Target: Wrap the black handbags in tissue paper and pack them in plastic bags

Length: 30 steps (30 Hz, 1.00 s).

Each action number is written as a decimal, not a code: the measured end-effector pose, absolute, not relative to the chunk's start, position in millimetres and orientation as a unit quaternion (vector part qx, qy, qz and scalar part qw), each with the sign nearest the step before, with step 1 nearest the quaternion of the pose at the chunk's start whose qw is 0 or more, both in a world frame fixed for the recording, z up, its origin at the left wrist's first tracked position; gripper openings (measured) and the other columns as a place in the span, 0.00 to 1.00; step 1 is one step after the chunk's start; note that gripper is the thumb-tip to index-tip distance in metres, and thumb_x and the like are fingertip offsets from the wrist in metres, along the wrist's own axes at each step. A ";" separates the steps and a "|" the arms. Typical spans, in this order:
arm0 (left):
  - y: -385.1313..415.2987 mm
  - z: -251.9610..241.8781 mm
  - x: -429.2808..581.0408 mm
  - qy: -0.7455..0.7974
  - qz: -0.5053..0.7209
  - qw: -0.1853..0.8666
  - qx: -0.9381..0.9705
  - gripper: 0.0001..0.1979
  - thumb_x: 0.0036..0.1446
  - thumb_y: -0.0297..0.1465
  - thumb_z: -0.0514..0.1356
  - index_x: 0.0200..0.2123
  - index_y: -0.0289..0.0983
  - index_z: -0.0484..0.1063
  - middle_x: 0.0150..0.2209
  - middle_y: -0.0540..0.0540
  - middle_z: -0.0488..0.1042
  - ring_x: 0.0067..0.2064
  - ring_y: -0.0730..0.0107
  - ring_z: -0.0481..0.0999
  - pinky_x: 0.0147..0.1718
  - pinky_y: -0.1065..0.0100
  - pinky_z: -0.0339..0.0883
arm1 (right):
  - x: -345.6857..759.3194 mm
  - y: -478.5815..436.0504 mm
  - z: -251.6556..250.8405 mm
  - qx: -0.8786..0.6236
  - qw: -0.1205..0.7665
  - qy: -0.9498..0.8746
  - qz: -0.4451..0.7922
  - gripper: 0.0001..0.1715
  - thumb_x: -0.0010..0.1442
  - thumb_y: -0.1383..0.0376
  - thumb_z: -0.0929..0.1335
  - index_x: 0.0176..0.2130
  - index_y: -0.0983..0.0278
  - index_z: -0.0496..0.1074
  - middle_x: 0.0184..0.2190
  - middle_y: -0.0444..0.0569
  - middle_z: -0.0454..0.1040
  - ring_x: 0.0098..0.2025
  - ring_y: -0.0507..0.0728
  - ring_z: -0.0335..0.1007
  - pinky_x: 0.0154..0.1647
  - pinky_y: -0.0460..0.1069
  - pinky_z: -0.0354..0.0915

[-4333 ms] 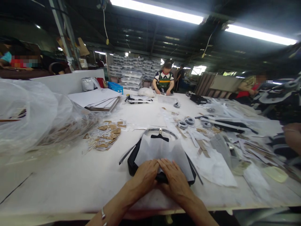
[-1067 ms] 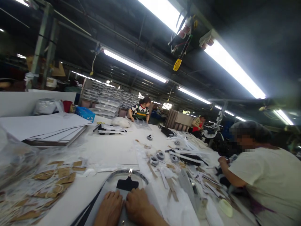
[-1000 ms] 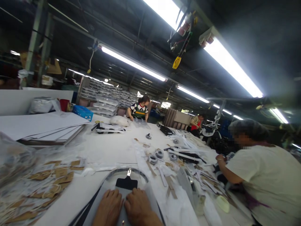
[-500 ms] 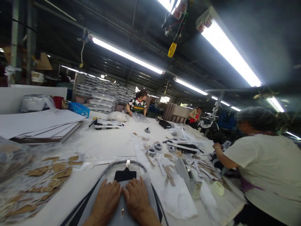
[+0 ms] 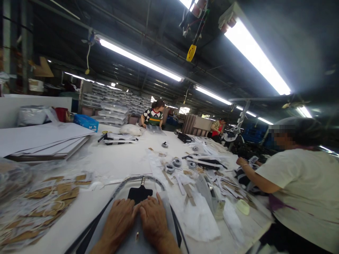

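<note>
My left hand (image 5: 120, 218) lies on a smooth grey sheet (image 5: 134, 244), its fingers close together and bent slightly over the sheet's upper edge. Beside it, my right hand (image 5: 155, 217) rests palm down on the same sheet with its forefinger stretched forward. The two hands nearly touch at the thumbs. Just beyond the fingertips is a black tab (image 5: 140, 194) topped by a small metal clip (image 5: 143, 181). A dark looped band (image 5: 122, 185) curves around the tab, and dark edges show beside the sheet. A small metal piece (image 5: 137, 236) sits between my wrists.
Brown paper tags with strings (image 5: 63, 195) lie at left, below stacked white boards (image 5: 39, 141). Tape rolls (image 5: 169, 168), paper strips and a grey dispenser-like device (image 5: 206, 192) are at right. A co-worker (image 5: 299, 173) stands close at right; another person (image 5: 153, 116) is across the table.
My hands have shifted slightly closer together over the sheet's upper edge. The view has turned a little, and the co-worker at right leans slightly differently.
</note>
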<state>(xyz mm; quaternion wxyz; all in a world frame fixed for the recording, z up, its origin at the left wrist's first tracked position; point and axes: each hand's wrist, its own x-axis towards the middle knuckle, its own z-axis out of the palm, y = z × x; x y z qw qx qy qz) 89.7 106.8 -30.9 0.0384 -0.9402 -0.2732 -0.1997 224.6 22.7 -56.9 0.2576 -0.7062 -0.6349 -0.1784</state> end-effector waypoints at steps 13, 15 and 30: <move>102.4 -32.2 82.0 -0.241 -0.298 0.060 -0.922 0.17 0.66 0.26 0.47 0.33 0.40 0.75 0.32 0.45 0.73 0.38 0.57 0.72 0.45 0.51 0.58 | 222.5 16.6 -50.9 -0.677 0.293 -0.655 -0.164 0.08 0.64 0.65 0.62 0.43 0.58 0.69 0.43 0.44 0.76 0.50 0.59 0.69 0.66 0.61 0.46; 102.6 -32.3 82.2 -0.242 -0.307 0.060 -0.918 0.17 0.67 0.27 0.48 0.33 0.39 0.75 0.31 0.46 0.73 0.37 0.58 0.72 0.45 0.52 0.58 | 221.6 16.5 -49.8 -0.691 0.276 -0.647 -0.166 0.06 0.64 0.65 0.62 0.38 0.59 0.68 0.35 0.45 0.75 0.42 0.58 0.71 0.61 0.59 0.54; 111.2 -38.7 77.3 -0.282 -0.238 0.072 -0.927 0.19 0.62 0.20 0.51 0.47 0.44 0.75 0.38 0.46 0.77 0.42 0.54 0.75 0.51 0.41 0.58 | 219.2 26.4 -25.9 -0.803 0.102 -0.583 -0.073 0.23 0.68 0.51 0.58 0.39 0.61 0.74 0.36 0.51 0.80 0.41 0.63 0.76 0.41 0.54 0.66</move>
